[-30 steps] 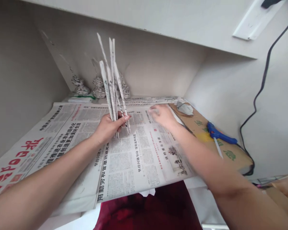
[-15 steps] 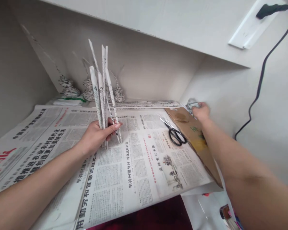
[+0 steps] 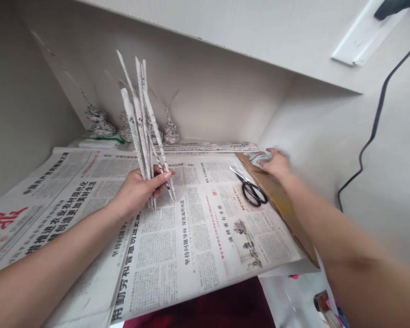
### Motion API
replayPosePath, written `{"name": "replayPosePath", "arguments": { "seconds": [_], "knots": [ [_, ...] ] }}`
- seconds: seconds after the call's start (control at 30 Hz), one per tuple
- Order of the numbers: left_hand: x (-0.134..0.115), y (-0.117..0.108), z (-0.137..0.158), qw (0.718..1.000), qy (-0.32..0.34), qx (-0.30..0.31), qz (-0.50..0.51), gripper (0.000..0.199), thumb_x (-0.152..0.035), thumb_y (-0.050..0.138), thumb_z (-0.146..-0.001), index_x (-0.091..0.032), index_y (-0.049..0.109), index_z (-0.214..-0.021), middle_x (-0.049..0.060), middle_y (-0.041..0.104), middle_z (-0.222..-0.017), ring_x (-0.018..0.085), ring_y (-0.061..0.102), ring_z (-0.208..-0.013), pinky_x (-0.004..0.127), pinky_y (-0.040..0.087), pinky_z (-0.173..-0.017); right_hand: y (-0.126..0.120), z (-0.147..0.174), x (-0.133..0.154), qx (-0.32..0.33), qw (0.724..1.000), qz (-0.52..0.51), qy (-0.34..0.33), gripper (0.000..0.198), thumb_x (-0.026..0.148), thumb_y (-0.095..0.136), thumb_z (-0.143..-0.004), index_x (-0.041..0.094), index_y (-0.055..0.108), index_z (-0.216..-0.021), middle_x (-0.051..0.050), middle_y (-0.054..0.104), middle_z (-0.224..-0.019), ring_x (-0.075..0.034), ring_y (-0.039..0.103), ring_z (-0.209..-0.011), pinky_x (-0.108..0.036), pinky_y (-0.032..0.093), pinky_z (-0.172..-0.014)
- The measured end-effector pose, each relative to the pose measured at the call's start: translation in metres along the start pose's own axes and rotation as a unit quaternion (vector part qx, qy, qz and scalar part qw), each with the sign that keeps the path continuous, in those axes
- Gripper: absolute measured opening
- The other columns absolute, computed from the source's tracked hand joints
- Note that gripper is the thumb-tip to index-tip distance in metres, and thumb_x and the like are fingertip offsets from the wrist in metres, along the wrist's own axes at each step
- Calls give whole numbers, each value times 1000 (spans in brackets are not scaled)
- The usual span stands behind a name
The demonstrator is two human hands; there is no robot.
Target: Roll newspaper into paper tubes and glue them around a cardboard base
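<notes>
Upright in my left hand (image 3: 145,189) is a bundle of several rolled newspaper sticks (image 3: 141,123), gripped near their lower ends between thumb and fingers. Their tips fan apart at the top. My right hand (image 3: 276,164), slightly blurred, is over the far end of the cardboard piece (image 3: 280,200), with thumb and fingers around a crumpled grey-white wad (image 3: 258,157). Whether the wad is cloth or paper is unclear. Black-handled scissors (image 3: 253,193) lie on the spread newspaper (image 3: 177,228), left of the cardboard.
Woven gourd-shaped paper pieces (image 3: 102,124) stand along the back wall. A row of long paper rolls (image 3: 205,148) lies in front of it. A slanted white panel (image 3: 208,27) hangs low overhead. At right, a black cord (image 3: 379,118) runs down from a wall socket (image 3: 357,45).
My right hand has moved left and slightly down with the crumpled wad, from beside the wall onto the cardboard's far end. My left hand keeps holding the paper sticks, almost unmoved.
</notes>
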State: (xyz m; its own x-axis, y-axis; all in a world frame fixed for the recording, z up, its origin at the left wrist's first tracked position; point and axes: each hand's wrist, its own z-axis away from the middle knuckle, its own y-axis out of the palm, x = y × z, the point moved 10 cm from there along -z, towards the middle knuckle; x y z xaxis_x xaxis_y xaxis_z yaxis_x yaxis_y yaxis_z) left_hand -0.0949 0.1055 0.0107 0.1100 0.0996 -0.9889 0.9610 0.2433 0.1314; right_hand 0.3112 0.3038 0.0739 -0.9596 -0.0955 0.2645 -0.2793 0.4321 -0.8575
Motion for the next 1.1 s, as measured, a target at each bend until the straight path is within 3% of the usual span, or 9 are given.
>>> {"name": "replayPosePath", "arguments": {
  "seconds": [0.13, 0.3, 0.43, 0.57, 0.7, 0.93, 1.1],
  "knots": [
    [-1, 1, 1, 1000, -5, 4, -14, 30, -36, 76, -62, -15, 60, -76, 7, 64, -86, 10, 52, -57, 18, 36, -40, 16, 17, 39, 46, 984, 76, -152, 43, 42, 62, -73, 23, 62, -112, -11, 59, -119, -31, 46, -115, -46, 35, -90],
    [-3, 0, 0, 1000, 0, -1, -17, 30, -36, 76, -62, -15, 59, -75, 7, 64, -85, 10, 52, -56, 19, 37, -41, 28, 31, 57, 93, 949, 192, -231, 37, 41, 53, -80, 21, 65, -109, -10, 58, -123, -31, 44, -116, -43, 36, -88],
    [-2, 0, -1, 1000, 3, 5, -20, 30, -36, 75, -63, -15, 59, -77, 6, 64, -83, 9, 50, -54, 20, 35, -40, 47, 33, 54, 201, 911, 278, -230, 37, 38, 43, -86, 15, 67, -104, -15, 66, -103, -28, 58, -93, -36, 42, -76],
    [-1, 0, -1, 1000, 1, 5, -24, 29, -36, 75, -63, -15, 59, -75, 4, 64, -78, 9, 49, -52, 20, 35, -40, 55, 35, 64, 245, 888, 301, -245, 30, 29, 48, -82, 11, 71, -87, -18, 67, -93, -28, 60, -85, -34, 42, -70],
    [-2, 0, 0, 1000, 4, 3, -19, 30, -36, 76, -62, -16, 58, -74, 4, 63, -78, 7, 47, -49, 20, 35, -40, 57, 40, 74, 265, 872, 314, -264, 27, 24, 52, -76, 6, 70, -84, -21, 66, -90, -28, 61, -83, -34, 42, -70],
    [-4, 1, 1, 999, 8, 5, -32, 30, -37, 76, -62, -16, 59, -75, 3, 62, -71, 8, 49, -47, 20, 35, -39, 33, 38, 76, 209, 890, 328, -237, 31, 24, 44, -80, 10, 67, -94, -18, 67, -91, -27, 62, -83, -33, 43, -68],
    [-3, 1, 0, 1000, 4, 7, -29, 26, -35, 75, -63, -17, 58, -74, 2, 61, -68, 9, 47, -47, 21, 34, -40, -22, 7, 63, 85, 945, 280, -148, 32, 28, 40, -84, 12, 66, -93, -18, 67, -89, -30, 62, -84, -35, 42, -65]
  ]
}}
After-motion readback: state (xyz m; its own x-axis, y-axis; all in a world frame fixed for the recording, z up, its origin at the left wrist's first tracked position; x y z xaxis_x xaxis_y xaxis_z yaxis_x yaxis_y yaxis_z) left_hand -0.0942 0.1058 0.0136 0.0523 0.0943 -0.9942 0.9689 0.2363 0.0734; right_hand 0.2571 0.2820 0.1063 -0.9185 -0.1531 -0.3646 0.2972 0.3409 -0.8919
